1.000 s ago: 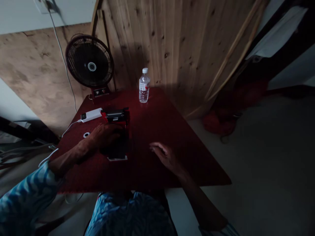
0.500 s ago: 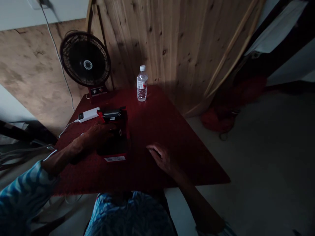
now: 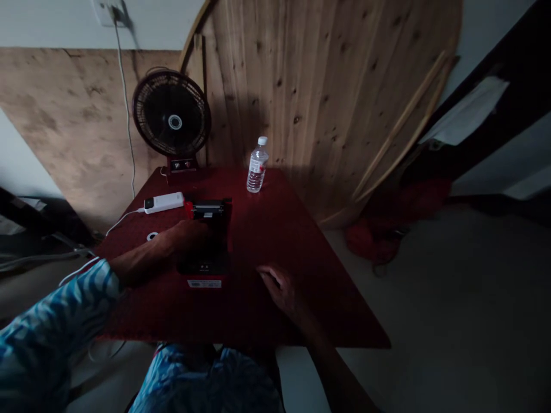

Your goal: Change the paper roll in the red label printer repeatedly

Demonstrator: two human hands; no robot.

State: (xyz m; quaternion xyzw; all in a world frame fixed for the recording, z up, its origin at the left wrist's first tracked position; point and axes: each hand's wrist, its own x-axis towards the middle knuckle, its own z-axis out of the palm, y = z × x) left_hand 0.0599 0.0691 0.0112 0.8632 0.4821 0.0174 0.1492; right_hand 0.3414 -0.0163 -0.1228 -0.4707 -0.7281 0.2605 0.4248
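- Grip of the left hand [image 3: 193, 235]: its fingers dip into the red-and-black device [image 3: 203, 268] and are lost in shadow, so I cannot tell whether they are apart or closed on something.
- Right hand [image 3: 280, 288]: loosely curled, a gap showing between thumb and forefinger, to the right of the device.
- Device: on the red tabletop [image 3: 275, 229], its hinged cover [image 3: 209, 209] raised at the far end, a white label [image 3: 204, 284] on its near face.
- White ring-shaped piece [image 3: 152, 236]: left of the device.
- White power bank [image 3: 165, 202]: just beside the device's far left corner.
- Water bottle [image 3: 255, 172]: upright, beyond the device, to the right.
- Fan [image 3: 174, 122]: beyond the device, to the left.
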